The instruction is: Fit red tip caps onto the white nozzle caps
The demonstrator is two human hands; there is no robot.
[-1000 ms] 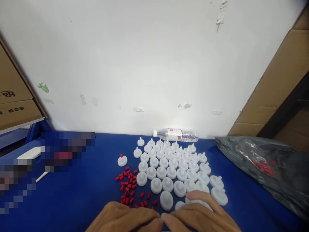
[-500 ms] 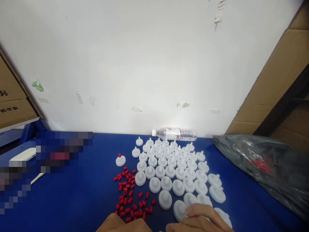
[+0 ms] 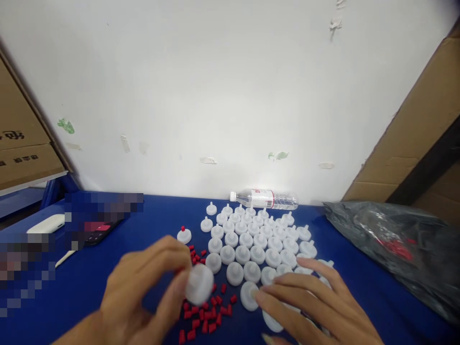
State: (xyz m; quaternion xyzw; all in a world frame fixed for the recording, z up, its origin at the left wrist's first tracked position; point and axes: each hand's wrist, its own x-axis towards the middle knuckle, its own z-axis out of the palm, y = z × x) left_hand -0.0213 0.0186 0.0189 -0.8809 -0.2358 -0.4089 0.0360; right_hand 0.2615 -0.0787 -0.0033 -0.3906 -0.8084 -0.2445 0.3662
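My left hand pinches a white round plastic cap with a nozzle by its nozzle side, the disc tilted and facing right, slightly blurred. It hangs above the scattered small red caps, hiding some of them. Over the near part of the group of white nozzle caps, my right hand has its fingers spread. Its fingertips reach a white nozzle cap; whether they touch it I cannot tell. Apart at the left stands one white nozzle cap with a red tip.
A clear plastic bottle lies along the white wall behind the caps. On the right is a dark plastic bag with red pieces in it. A white device and a dark phone-like object lie at the left of the blue table.
My left hand has risen from the bottom edge and now holds a white nozzle cap. My right hand has moved up, with its fingers spreading over the white caps. The view has shifted slightly.
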